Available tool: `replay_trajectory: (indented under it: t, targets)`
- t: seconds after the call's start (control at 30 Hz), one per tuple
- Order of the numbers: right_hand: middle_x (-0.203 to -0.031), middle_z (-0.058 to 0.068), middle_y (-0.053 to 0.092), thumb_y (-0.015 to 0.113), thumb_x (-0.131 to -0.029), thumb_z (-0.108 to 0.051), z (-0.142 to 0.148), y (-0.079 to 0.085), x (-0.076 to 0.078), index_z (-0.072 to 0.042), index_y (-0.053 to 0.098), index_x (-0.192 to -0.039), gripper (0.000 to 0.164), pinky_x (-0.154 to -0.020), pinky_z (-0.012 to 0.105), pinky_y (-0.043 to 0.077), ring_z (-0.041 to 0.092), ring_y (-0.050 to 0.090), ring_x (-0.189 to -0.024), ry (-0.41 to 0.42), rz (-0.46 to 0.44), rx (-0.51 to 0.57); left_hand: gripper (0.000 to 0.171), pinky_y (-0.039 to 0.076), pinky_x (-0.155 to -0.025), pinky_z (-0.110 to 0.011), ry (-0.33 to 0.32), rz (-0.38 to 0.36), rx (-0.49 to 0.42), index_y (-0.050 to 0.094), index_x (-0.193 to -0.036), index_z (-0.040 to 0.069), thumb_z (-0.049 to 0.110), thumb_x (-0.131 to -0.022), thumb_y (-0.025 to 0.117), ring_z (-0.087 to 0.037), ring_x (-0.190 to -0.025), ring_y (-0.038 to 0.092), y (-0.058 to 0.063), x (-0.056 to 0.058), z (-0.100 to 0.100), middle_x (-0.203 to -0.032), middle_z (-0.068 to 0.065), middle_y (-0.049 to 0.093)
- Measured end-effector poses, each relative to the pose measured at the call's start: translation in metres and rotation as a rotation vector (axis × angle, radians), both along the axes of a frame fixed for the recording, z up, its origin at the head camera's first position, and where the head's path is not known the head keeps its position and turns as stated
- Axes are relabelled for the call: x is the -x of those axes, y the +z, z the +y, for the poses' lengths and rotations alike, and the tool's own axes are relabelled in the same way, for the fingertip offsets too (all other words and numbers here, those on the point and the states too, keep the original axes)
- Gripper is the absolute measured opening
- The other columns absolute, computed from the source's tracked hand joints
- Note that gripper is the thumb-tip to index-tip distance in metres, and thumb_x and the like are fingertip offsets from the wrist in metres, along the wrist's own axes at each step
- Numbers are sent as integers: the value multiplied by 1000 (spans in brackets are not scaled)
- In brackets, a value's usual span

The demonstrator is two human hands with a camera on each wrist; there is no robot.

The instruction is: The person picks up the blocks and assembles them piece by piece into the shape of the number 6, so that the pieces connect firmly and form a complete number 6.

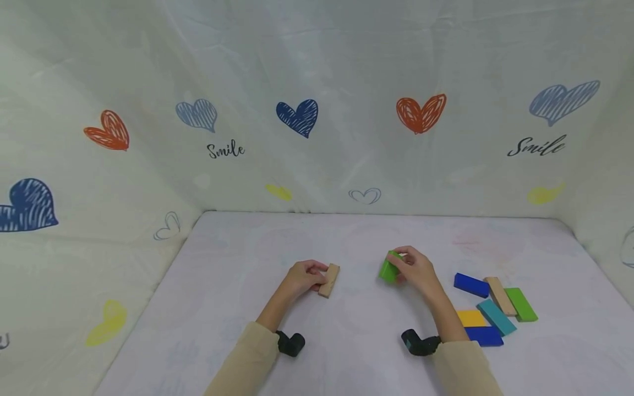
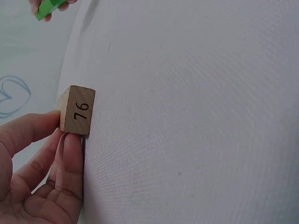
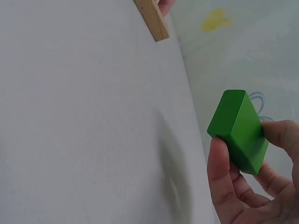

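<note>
My left hand point(image 1: 303, 276) pinches a plain wooden block point(image 1: 329, 281) from its left side, low on the white tabletop. In the left wrist view the end of this wooden block point(image 2: 80, 111) carries the black number 76, with the thumb on one side and fingers below. To the right, my right hand point(image 1: 415, 269) holds a green block point(image 1: 390, 268) between thumb and fingers. The right wrist view shows the green block point(image 3: 240, 130) tilted and raised, its shadow falling on the cloth. A gap separates the two held blocks.
Right of my right forearm lies a loose group: two blue blocks point(image 1: 471, 285), a wooden block point(image 1: 501, 296), a green block point(image 1: 521, 304), a teal block point(image 1: 497, 317) and a yellow block point(image 1: 471, 318). A white printed curtain point(image 1: 346, 165) rises behind the table point(image 1: 223, 308).
</note>
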State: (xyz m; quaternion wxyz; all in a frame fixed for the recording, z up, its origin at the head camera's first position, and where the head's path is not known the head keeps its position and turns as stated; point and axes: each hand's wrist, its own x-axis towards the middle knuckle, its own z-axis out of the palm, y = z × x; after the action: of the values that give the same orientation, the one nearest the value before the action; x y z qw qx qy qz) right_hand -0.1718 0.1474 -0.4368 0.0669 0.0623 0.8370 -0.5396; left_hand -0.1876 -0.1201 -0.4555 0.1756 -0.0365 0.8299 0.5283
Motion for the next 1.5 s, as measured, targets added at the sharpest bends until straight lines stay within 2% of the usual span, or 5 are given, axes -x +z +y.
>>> replay_trajectory:
  t: [0.37,0.6,0.9,1.27,1.5]
  targets:
    - [-86,4,59,59,-90,-32,-12,-4,16,-1,48,-120,45,-63,25,51,9,61,-59,-37,-50,133,25,52,-59,-24,-5,-8,-5,65,-104,1,3,-79,69,-9,-61,57,1,1,0,-72,-3,57]
    - [-89,7,63,57,-93,-22,-22,-9,24,5,46,-119,40,-65,27,54,8,63,-59,-34,-38,255,26,51,-59,-23,-6,-9,-3,65,-104,2,3,-79,68,-10,-60,57,1,0,-1,-72,-3,57]
    - [-98,15,61,55,-92,-12,-42,-18,35,11,41,-125,43,-66,24,55,6,63,-62,-31,-83,326,25,52,-59,-24,-4,-8,-8,66,-104,1,3,-79,69,-9,-59,57,-1,0,-1,-72,-3,57]
    - [-103,24,61,55,-89,-2,-70,-28,44,12,44,-125,40,-67,20,53,5,62,-63,-53,-65,330,25,51,-58,-23,7,-17,-16,66,-104,2,4,-79,69,-9,-59,56,-1,0,1,-71,-2,58]
    - [-98,23,65,57,-88,-5,-82,-29,50,9,51,-121,37,-67,23,54,5,61,-64,-48,-9,205,26,51,-58,-23,27,-13,-11,66,-103,1,2,-78,69,-8,-59,57,0,1,2,-72,-4,61]
